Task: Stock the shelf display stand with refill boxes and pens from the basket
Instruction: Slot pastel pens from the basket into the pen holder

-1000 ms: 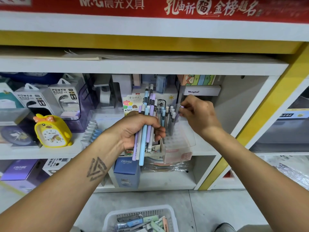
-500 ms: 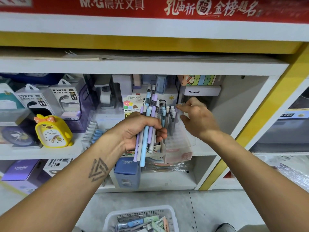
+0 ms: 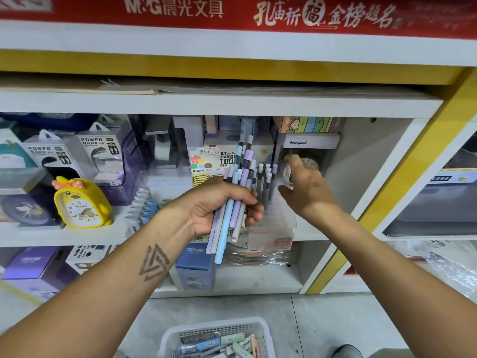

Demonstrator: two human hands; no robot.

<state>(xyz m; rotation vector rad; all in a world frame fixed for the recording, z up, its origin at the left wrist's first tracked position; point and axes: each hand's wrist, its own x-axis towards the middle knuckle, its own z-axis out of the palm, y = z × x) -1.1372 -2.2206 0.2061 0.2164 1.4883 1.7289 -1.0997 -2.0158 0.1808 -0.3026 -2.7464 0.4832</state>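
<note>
Gripping a bundle of pastel pens, left hand fist-curled in front of clear display stand on shelf. Right hand spread, fingers relaxed, touching stand's right side. Yellow duck clock left; basket below on floor.

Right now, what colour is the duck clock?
Yellow, with an orange bow, clearest in the head view: duck clock.
</note>
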